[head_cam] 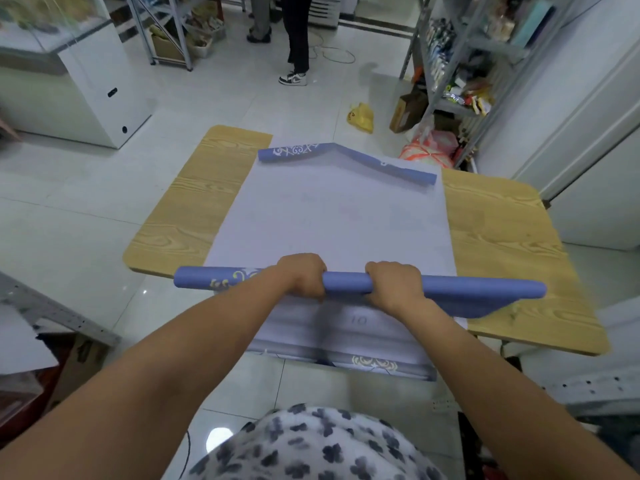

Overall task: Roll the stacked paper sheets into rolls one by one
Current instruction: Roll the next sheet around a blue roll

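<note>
A stack of large paper sheets [329,216], white side up, lies across a wooden table [502,237]. Its near part is wound into a blue-purple roll [346,282] with a pale ornament print, lying crosswise near the table's front edge. My left hand [304,275] grips the roll left of its middle. My right hand [394,282] grips it just right of the middle. The roll's right end flares loose. The far edge of the paper curls up in a bent blue strip [346,155]. More sheets [346,348] hang over the front edge below my wrists.
A white chest freezer [69,98] stands at the left. Metal shelving [460,64] with goods, a cardboard box [408,110] and bags line the right. A yellow bag [362,117] lies on the tiled floor. A person's legs [298,39] stand at the back.
</note>
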